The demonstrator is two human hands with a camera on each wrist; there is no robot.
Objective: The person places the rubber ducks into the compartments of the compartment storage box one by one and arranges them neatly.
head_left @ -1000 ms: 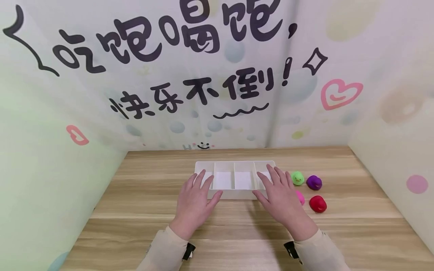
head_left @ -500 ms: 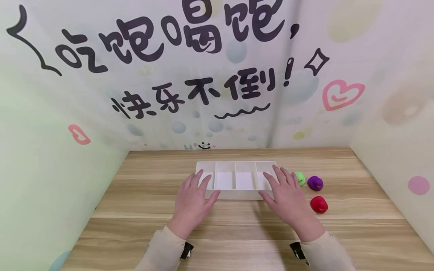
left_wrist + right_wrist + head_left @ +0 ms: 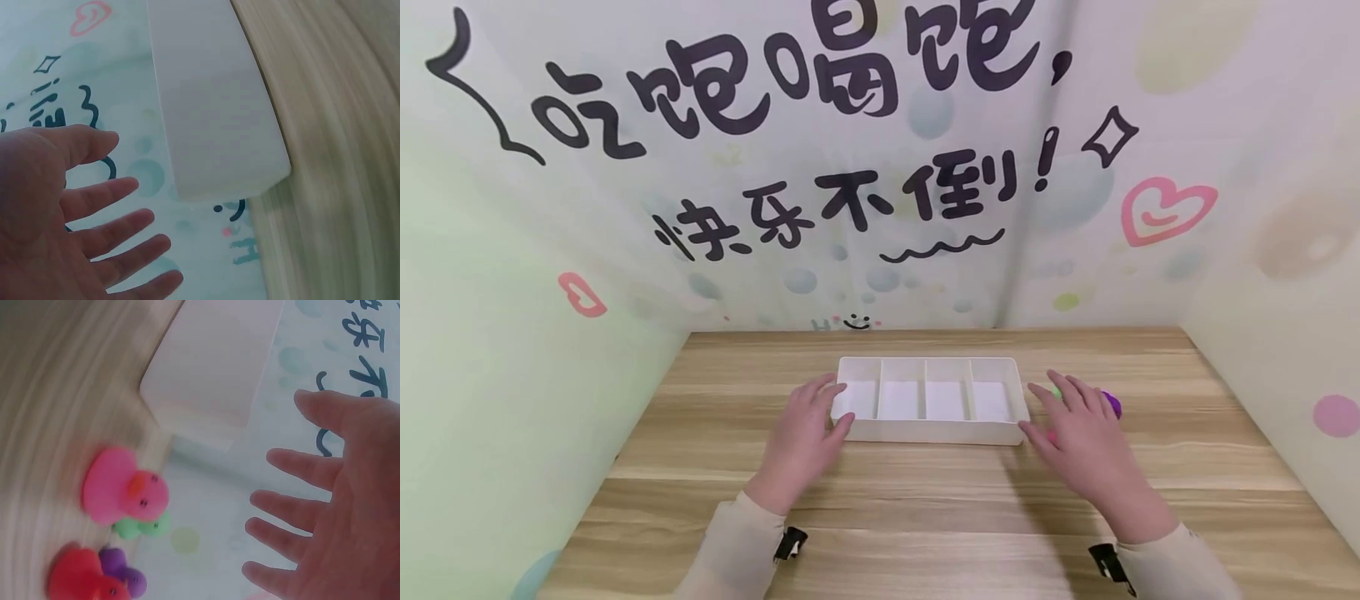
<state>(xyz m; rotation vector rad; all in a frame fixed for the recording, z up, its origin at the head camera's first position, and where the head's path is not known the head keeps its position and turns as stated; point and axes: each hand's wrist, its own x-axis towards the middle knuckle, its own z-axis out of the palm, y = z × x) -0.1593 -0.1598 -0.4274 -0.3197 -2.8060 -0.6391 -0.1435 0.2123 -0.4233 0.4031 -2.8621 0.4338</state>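
Observation:
A white tray (image 3: 925,431) with several compartments in a row lies on the wooden table, bare inside. My left hand (image 3: 801,442) is at its left end, fingers spread and relaxed; in the left wrist view the hand (image 3: 94,219) shows nothing in it. Past the right end, my right hand (image 3: 1090,454) hovers with loose fingers, holding nothing. Beneath it are small toy ducks, mostly covered in the head view. The right wrist view shows a pink duck (image 3: 109,487), a green duck (image 3: 128,528), a red duck (image 3: 78,575) and a purple duck (image 3: 112,559).
The wooden table (image 3: 910,508) reaches a back wall (image 3: 760,292) with large black lettering. Side walls (image 3: 1292,333) close it in at left and right. Bands with black clips sit at both sleeves (image 3: 730,542).
Both hands have drawn apart: the left has shifted left and the right has moved right, away from over the tray. The ducks are now more covered by the right hand.

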